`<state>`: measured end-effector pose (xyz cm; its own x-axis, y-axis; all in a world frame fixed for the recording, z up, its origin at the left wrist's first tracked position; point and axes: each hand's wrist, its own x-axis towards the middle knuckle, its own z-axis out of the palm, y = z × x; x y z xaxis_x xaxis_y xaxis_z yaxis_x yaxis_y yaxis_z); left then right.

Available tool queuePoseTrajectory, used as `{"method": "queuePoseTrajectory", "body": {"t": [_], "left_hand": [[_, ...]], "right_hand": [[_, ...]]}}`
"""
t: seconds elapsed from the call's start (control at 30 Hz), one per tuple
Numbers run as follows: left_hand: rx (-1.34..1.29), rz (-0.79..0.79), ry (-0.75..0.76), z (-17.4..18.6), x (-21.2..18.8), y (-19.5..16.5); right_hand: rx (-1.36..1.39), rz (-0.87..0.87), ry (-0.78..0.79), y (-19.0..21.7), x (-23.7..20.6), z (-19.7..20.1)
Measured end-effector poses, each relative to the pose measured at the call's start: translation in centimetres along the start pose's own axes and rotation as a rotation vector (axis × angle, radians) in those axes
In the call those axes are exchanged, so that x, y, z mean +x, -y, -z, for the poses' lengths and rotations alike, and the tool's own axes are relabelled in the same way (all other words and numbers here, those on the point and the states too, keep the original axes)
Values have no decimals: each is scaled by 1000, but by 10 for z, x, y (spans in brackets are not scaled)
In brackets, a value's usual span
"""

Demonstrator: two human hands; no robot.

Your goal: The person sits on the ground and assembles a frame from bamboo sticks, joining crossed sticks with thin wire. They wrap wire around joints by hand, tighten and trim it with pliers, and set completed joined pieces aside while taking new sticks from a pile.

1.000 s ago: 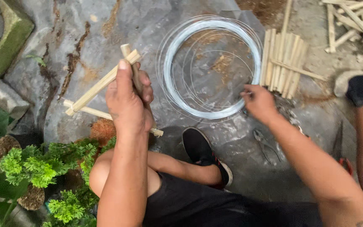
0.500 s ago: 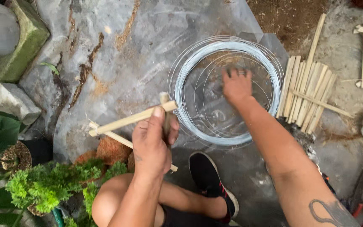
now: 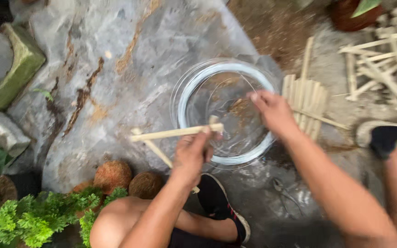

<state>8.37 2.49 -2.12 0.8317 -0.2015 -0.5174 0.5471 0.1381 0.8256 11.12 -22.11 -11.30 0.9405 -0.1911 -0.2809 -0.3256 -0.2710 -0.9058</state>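
My left hand (image 3: 193, 154) is closed around a small frame of crossed bamboo sticks (image 3: 171, 134), held above the plastic sheet near the coil's lower left edge. My right hand (image 3: 274, 111) reaches into a round coil of thin pale wire (image 3: 194, 87) lying on the sheet, fingertips pinching at a wire strand; whether a strand is gripped is blurred. My bent left knee and a black shoe (image 3: 219, 209) sit below the hands.
A bundle of cut bamboo slats (image 3: 306, 103) lies right of the coil. Assembled bamboo pieces (image 3: 382, 59) pile at the top right. Two brown coconut husks (image 3: 113, 174), green plants (image 3: 37, 216), mossy stone blocks (image 3: 17, 69) at left. Metal pliers (image 3: 283, 193) lie near my right forearm.
My left hand carried the bamboo frame rightward toward the coil. My right hand went from the coil's right edge into its middle, then drew back slightly toward the right side.
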Motion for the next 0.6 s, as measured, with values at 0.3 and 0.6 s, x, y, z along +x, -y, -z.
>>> {"method": "queuePoseTrajectory", "body": {"t": [0.3,0.6], "left_hand": [[403,-26,146,-47,-19,50],[351,-372,129,-54,-26,24]], "right_hand": [[195,261,-126,-44,-181,-38],[-235,608,-179,-36,-169,33]]}}
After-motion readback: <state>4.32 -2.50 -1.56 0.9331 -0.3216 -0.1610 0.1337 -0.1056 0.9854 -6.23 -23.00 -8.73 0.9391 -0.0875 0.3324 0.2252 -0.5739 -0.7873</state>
